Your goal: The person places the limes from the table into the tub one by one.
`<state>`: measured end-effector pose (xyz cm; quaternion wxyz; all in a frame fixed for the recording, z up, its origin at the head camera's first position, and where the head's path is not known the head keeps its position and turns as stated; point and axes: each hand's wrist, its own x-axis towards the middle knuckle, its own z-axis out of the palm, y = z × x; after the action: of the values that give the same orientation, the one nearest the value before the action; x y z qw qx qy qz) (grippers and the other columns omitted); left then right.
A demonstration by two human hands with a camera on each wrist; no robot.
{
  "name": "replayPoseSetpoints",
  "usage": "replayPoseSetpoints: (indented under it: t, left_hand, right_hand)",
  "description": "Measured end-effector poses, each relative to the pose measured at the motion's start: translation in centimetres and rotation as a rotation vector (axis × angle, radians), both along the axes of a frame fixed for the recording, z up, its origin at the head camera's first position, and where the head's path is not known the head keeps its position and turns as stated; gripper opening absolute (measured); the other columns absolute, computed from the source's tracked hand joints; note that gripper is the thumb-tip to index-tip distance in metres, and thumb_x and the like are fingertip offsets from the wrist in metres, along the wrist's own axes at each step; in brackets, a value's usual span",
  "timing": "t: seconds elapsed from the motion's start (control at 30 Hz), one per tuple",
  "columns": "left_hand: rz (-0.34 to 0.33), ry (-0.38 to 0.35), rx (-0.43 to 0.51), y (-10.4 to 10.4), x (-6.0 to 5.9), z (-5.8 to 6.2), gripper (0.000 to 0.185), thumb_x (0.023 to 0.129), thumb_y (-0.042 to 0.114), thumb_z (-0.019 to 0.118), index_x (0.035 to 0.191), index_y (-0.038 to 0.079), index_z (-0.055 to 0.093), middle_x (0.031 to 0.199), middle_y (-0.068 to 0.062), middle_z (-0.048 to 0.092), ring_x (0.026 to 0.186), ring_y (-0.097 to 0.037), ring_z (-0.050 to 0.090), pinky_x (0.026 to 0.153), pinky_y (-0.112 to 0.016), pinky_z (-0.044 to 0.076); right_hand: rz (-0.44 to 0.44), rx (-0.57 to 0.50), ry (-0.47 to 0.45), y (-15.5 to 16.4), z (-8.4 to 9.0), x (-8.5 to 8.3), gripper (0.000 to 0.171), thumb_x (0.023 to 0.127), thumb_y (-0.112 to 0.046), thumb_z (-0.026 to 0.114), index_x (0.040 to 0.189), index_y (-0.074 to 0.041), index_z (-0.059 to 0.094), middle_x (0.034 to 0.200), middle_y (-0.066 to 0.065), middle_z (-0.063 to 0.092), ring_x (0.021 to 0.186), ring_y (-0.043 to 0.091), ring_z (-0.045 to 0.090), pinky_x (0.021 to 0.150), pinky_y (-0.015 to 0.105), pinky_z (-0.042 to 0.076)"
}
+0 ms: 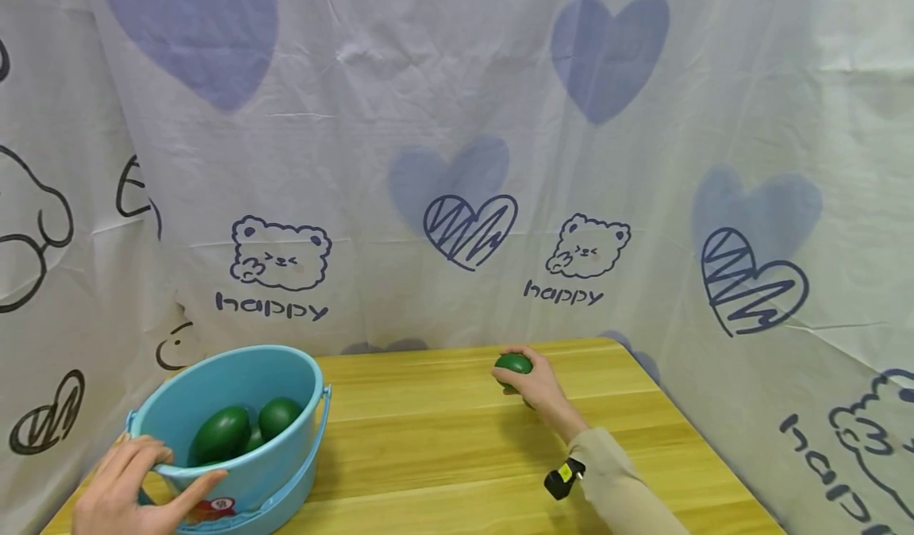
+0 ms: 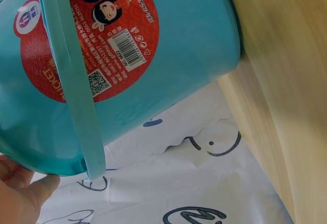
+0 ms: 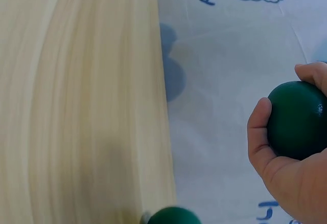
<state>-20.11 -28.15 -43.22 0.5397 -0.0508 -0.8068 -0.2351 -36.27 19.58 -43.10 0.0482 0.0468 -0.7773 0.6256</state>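
Note:
A light blue bucket [image 1: 289, 376] stands at the table's front left, with dark green egg-shaped fruits [image 1: 223, 433] inside. My left hand [image 1: 136, 491] grips its near rim, thumb outside and fingers over the edge; in the left wrist view the bucket [image 2: 194, 45] fills the frame with a red label [image 2: 107, 35], and my left hand [image 2: 18, 193] shows at the lower left. My right hand [image 1: 531, 382] reaches to the table's far middle and holds another green fruit [image 1: 514, 363]. In the right wrist view, the fingers [image 3: 260, 137] curl round that fruit [image 3: 299, 119].
The wooden table [image 1: 443, 448] is walled on three sides by a white cloth [image 1: 457, 162] printed with hearts and bears. A second green fruit [image 3: 171, 216] shows at the bottom edge of the right wrist view. A small black device [image 1: 564, 478] is strapped at my right wrist.

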Motion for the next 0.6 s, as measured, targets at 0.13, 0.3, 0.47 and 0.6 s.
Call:
replayPoseSetpoints:
  t: [0.13, 0.3, 0.47, 0.6]
  left_hand:
    - [-0.005, 0.006, -0.004, -0.1, -0.1, 0.1, 0.063, 0.033, 0.035, 0.099, 0.072, 0.006, 0.059, 0.077, -0.009, 0.058, 0.079, 0.006, 0.035, 0.082, -0.004, 0.024]
    - [-0.016, 0.021, -0.025, -0.2, -0.2, 0.0, 0.063, 0.034, 0.037, 0.098, 0.071, 0.004, 0.059, 0.076, -0.011, 0.059, 0.077, -0.001, 0.039, 0.084, -0.003, 0.023]
    - [-0.026, 0.045, -0.053, -0.5, -0.3, -0.1, 0.064, 0.035, 0.043, 0.097, 0.071, 0.005, 0.059, 0.075, -0.009, 0.058, 0.075, -0.003, 0.040, 0.079, -0.007, 0.026]
    - [-0.029, 0.041, -0.039, -0.4, -0.2, -0.2, 0.063, 0.035, 0.040, 0.098, 0.071, 0.006, 0.059, 0.075, -0.007, 0.057, 0.077, 0.004, 0.037, 0.078, -0.007, 0.027]
  right_hand:
    - [0.045, -0.026, 0.007, -1.1, 0.5, 0.2, 0.040, 0.086, -0.018, 0.076, 0.122, -0.011, 0.061, 0.124, 0.018, 0.055, 0.096, 0.026, 0.061, 0.076, 0.035, 0.058]
    - [0.088, -0.016, 0.014, -2.3, 0.9, 0.5, 0.041, 0.085, -0.022, 0.077, 0.121, -0.011, 0.061, 0.120, 0.017, 0.057, 0.094, 0.025, 0.062, 0.078, 0.038, 0.058]
    - [0.146, -0.001, 0.029, -3.8, 1.3, 0.7, 0.041, 0.086, -0.023, 0.077, 0.121, -0.011, 0.060, 0.118, 0.017, 0.058, 0.091, 0.023, 0.063, 0.078, 0.040, 0.058]
    - [0.179, 0.011, 0.048, -5.1, 1.8, 1.0, 0.041, 0.085, -0.022, 0.077, 0.120, -0.011, 0.061, 0.119, 0.017, 0.058, 0.089, 0.021, 0.064, 0.077, 0.040, 0.058]
